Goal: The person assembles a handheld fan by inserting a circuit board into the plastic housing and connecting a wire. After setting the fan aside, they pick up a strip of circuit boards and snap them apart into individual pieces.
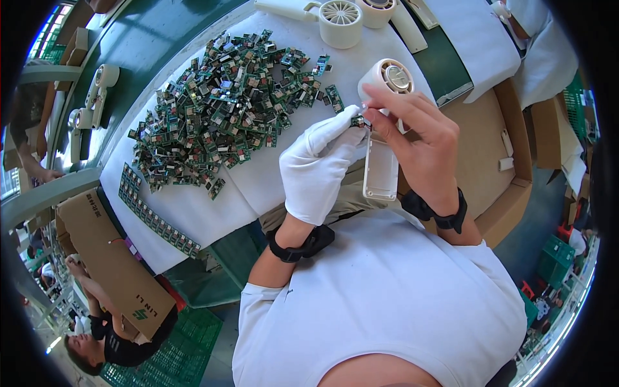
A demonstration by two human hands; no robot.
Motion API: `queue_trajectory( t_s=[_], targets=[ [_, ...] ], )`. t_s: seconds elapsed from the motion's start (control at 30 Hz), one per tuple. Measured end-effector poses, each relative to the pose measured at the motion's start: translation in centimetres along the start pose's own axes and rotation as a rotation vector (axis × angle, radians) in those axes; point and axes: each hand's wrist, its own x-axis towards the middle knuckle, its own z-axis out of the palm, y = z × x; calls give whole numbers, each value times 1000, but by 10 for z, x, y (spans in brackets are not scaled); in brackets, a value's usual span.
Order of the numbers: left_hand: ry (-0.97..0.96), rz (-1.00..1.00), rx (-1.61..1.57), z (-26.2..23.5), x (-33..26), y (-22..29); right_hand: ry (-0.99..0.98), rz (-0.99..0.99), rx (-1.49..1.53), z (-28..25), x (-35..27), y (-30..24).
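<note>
My left hand (319, 164), in a white glove, is closed with a small green circuit board (358, 121) pinched between thumb and fingertips. My bare right hand (419, 132) meets it there, thumb and forefinger brought together at the board's edge. What those fingers pinch is too small to make out. Below and behind both hands lies a white handheld fan (372, 69) with a round grilled head. Its handle shell (381, 174) is open and hollow, pointing toward me. The right hand hides the part between head and handle.
A large heap of loose circuit boards (219, 103) covers the white-topped table to the left. A strip of joined boards (155, 216) lies along its near left edge. More fan bodies (340, 24) stand at the back. An open cardboard box (480, 155) sits right; a person holds a carton (116, 264) at lower left.
</note>
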Motion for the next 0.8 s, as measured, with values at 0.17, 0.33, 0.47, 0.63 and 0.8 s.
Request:
queue_trajectory(
  t_s=[0.17,0.33,0.47,0.63,0.8],
  targets=[
    [-12,26,94,-2,1,-6,-48,446,249,-9,-7,-5],
    [2,78,89,0,3,-7,-83,94,10,-18,-2,0],
    [-17,139,143,-2,2,-8,-87,-94,-101,-16,2,6],
    [-34,167,137,-3,-1,-7,-144,-141,-98,-19,5,7],
    [-35,204,150,-3,-2,-10,-155,-178,-125,-20,5,7]
  ],
)
